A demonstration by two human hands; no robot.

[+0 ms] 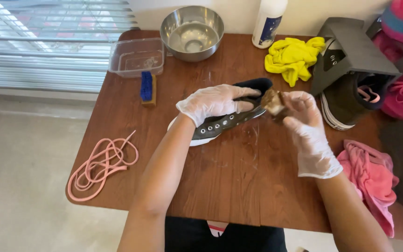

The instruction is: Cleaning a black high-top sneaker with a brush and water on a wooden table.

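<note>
Gloved left hand [215,102] grips dark sneaker [232,119]; right hand [306,121] pinches brown sponge [272,101].

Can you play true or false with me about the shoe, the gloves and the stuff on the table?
1. The left hand holds the dark sneaker. True.
2. The right hand holds a blue brush. False: it holds a small brownish pad; the blue brush lies on the table.
3. The pink laces are threaded in the sneaker. False: they lie loose near the table's left edge.
4. The metal bowl stands at the table's far edge. True.
5. The yellow cloth covers the bowl. False: it lies apart, to its right.
</note>
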